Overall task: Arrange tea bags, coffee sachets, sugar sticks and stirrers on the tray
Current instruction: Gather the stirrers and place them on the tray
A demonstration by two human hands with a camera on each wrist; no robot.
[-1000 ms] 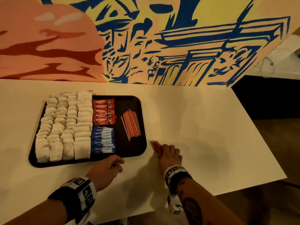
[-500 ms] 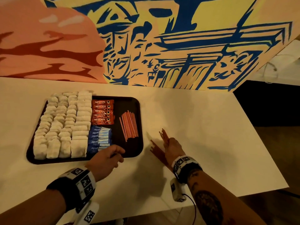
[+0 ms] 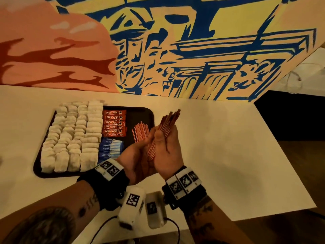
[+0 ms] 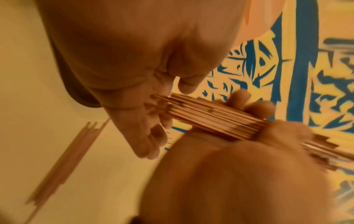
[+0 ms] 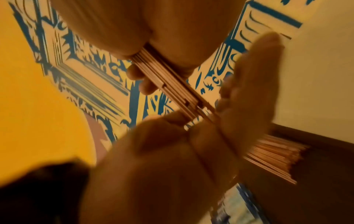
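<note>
Head view: both hands share the grip on a stirrer bundle [image 3: 164,131], right hand [image 3: 168,150] curled round it, left hand [image 3: 139,155] at its near end. Bundle points toward 1 o'clock; tray [image 3: 140,113] lies at 10 o'clock, left hand nearer.

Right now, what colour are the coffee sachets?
Red-orange coffee sachets with white lettering; head view shows it best.

Dim warm yellowish light, soft shadows under the forearms, wide-angle bending at edges, wrist views motion-blurred
</note>
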